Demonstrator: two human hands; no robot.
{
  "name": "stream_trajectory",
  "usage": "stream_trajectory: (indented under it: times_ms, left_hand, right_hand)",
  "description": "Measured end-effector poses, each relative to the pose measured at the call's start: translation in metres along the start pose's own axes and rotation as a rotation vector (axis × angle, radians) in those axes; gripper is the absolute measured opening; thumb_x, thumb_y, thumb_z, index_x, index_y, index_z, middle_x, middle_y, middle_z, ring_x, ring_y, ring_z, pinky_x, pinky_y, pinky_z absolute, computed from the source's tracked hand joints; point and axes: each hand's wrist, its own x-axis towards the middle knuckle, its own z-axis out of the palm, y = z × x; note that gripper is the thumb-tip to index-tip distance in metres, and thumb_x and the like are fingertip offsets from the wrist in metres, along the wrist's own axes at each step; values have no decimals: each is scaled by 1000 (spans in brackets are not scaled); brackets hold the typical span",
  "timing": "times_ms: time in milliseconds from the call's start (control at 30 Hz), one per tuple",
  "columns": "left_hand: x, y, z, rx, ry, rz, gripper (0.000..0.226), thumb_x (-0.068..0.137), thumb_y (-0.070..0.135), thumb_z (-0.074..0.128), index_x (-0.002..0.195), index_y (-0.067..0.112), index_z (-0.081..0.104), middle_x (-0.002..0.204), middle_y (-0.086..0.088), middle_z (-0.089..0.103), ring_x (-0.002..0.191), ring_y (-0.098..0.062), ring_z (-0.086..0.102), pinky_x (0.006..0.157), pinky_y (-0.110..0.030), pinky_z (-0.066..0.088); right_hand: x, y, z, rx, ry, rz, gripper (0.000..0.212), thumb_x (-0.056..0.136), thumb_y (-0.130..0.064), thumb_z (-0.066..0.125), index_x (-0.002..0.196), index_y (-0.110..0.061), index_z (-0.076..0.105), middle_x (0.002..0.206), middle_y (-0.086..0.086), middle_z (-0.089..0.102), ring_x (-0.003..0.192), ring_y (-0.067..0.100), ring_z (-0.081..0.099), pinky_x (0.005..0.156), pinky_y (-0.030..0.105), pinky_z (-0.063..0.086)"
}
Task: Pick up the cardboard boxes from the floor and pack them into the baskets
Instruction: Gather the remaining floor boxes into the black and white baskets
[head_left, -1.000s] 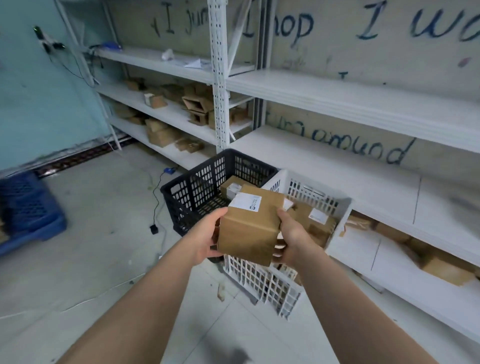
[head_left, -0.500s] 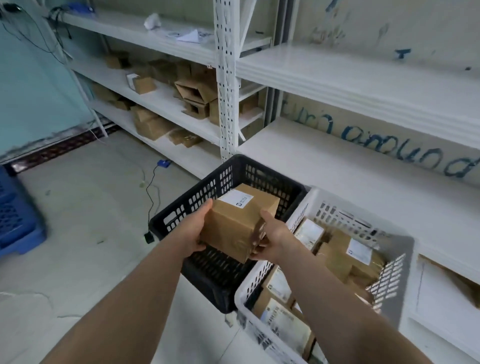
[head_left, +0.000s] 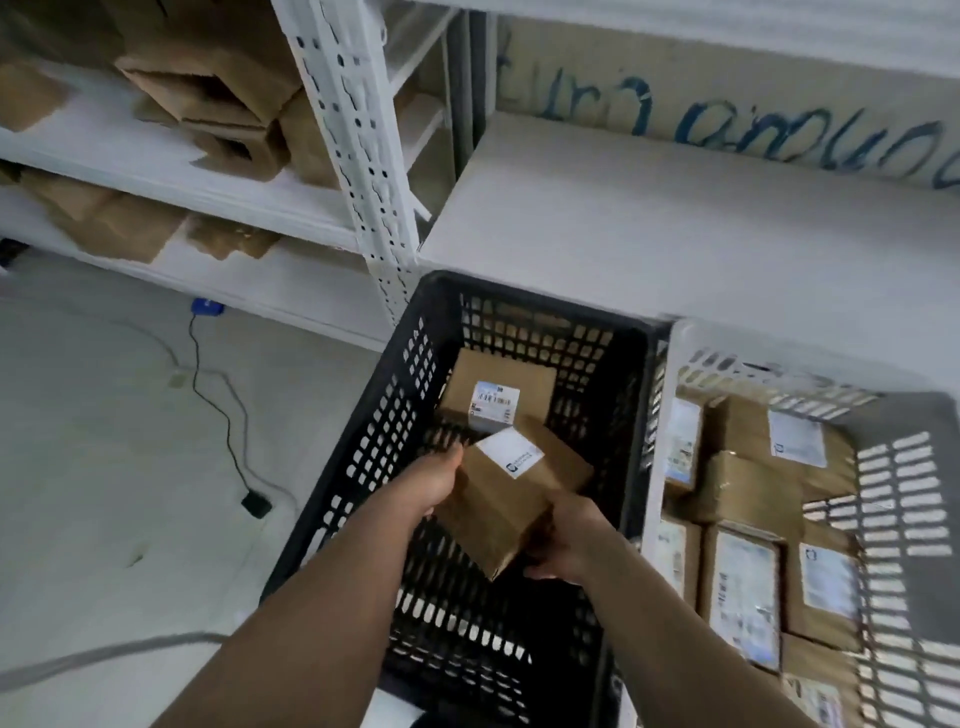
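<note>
both forearms are reaching down from the near edge into the black basket (head_left: 363, 457). the left hand (head_left: 434, 486) is gripping the left side of a held cardboard box (head_left: 511, 499), and the right hand (head_left: 563, 540) is curling round its near right corner from below, so the 2 hands are clamping it between them. the box is hanging tilted, its white label facing up, inside the basket's mouth and above its bottom. gripping it on 2 opposite sides is likely steadying it for lowering past the lattice walls.

just beyond it, 1 more labelled box (head_left: 498, 384) is lying flat by the far wall. the held box is overlapping its near edge in this view; whether they are touching, i cannot tell. the black basket is looking mostly free, which is probably why the box is going here. the white basket (head_left: 748, 366) standing right beside it is already packed tight with parcels (head_left: 743, 577).

to the left, a black cable (head_left: 218, 410) is trailing across the floor (head_left: 104, 467). farther back, white shelving (head_left: 649, 223) is running along the wall, with loose cardboard boxes (head_left: 208, 88) sitting piled in its left bays.
</note>
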Motion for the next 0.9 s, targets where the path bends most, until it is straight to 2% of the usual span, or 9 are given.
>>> stream_trajectory:
  times_ms: [100,233,333,400,500,633,733,767,900]
  left_hand:
    - [27,9,7,86,-39,12,55,101,49,25,143,18,42,146,-7,42,130,-25,44,109,-40,39]
    - [64,6,14,-20,-80,-18,43,104,34,32,140,13,44,142,-9,44,126,-27,47,103,-39,45]
    - [87,-4,17,39,-126,14,37,102,33,38,129,15,55,134,-7,54,119,-26,53,103,-39,45]
    - [102,-13,19,95,-143,24,36,99,35,41,125,18,60,129,-7,59,115,-26,56,103,-41,45]
    - [121,-27,25,143,-176,11,34,98,36,42,118,21,64,125,-7,62,113,-26,59,102,-42,47]
    - [132,-38,34,218,-207,8,33,92,39,42,108,27,68,119,-4,65,107,-24,61,99,-42,48]
    - [116,-25,36,282,-196,26,35,95,35,40,117,26,66,121,-2,62,108,-22,57,100,-40,46]
    - [108,-18,35,288,-170,34,35,97,33,39,119,23,65,121,-3,61,107,-23,57,99,-38,46]
    - [74,11,31,120,-71,83,32,99,31,44,121,16,62,115,-7,61,101,-25,57,94,-33,47]
  right_hand:
    - [22,0,2,11,106,-4,22,100,-20,40,95,-5,56,94,17,62,88,35,58,101,59,37]
    - [49,4,4,33,133,-12,13,98,-12,42,97,-12,55,89,11,60,79,29,57,88,54,42]
    - [65,5,6,50,154,6,15,97,-12,43,100,-14,57,92,9,62,83,28,59,90,51,45]
    - [75,8,6,81,177,25,13,98,-15,43,100,-16,55,96,8,61,93,30,58,96,52,45]
    - [86,14,8,137,201,35,17,99,-15,40,109,-15,53,107,9,61,106,33,58,94,52,46]
    - [96,24,6,183,213,-1,23,98,-7,37,100,-13,59,100,8,64,95,28,59,88,47,49]
    - [91,21,7,153,266,-42,27,97,-4,36,100,-10,62,109,11,65,95,27,59,88,42,51]
    - [86,19,7,141,272,-62,27,96,-5,37,102,-10,63,112,12,65,93,26,60,83,39,52]
    - [48,3,8,58,232,-180,23,100,-10,41,95,-9,63,97,8,65,81,17,57,73,30,46]
